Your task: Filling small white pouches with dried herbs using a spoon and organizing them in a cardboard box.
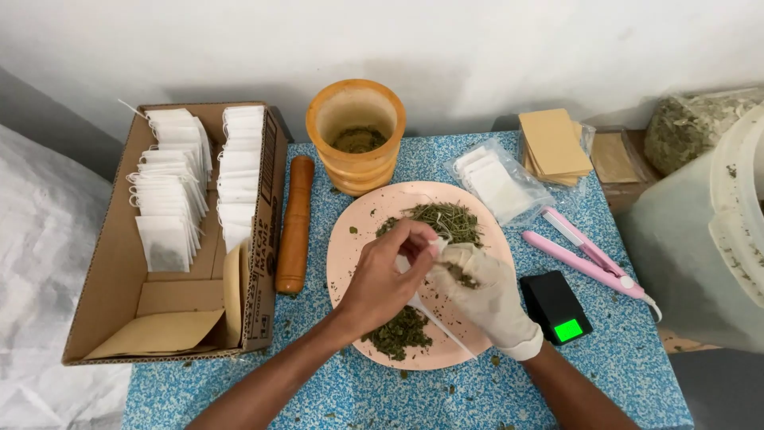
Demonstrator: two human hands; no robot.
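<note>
Just above the pink plate (pixel 350 239), a small white tea bag (pixel 440 248) is pinched open by the bare left hand (pixel 382 279) while dried herb is pressed in by the gloved right hand (pixel 485 295), so leaf could be spilled past the fingertips should the mouth be let close.

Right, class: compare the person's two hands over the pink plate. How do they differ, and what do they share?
The left hand is bare; the right hand wears a pale glove. The left hand pinches at the top of a small white tea bag with its fingertips, while the right hand cups dried herbs in its palm. Both hover together over the pink plate, which carries loose green leaves.
</note>
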